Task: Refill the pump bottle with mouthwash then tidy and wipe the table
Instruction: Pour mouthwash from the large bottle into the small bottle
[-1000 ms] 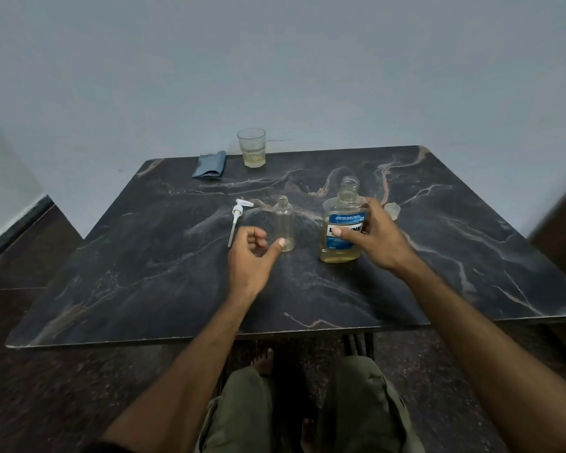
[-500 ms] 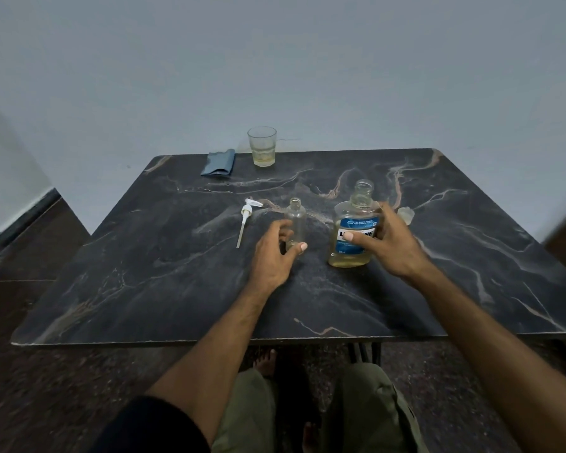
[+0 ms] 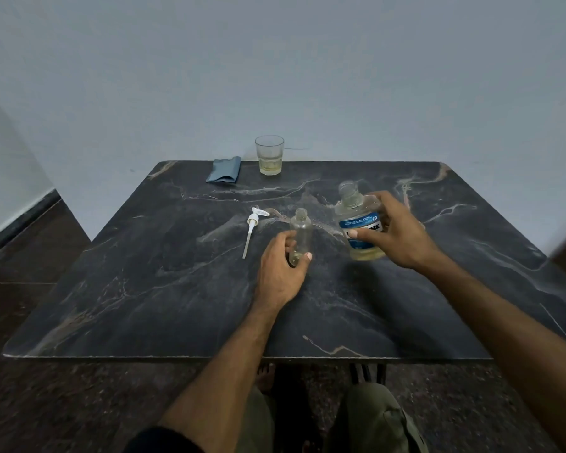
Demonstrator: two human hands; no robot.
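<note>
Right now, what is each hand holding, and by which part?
The left hand grips the small empty pump bottle around its lower body. The right hand holds the open mouthwash bottle around its labelled middle, tilted slightly.

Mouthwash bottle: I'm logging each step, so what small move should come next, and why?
Probably tip the mouthwash bottle so its open neck comes over the small pump bottle. Both are uncapped, the right hand holds the big bottle, the left hand grips the small one, and the pump lies aside.
</note>
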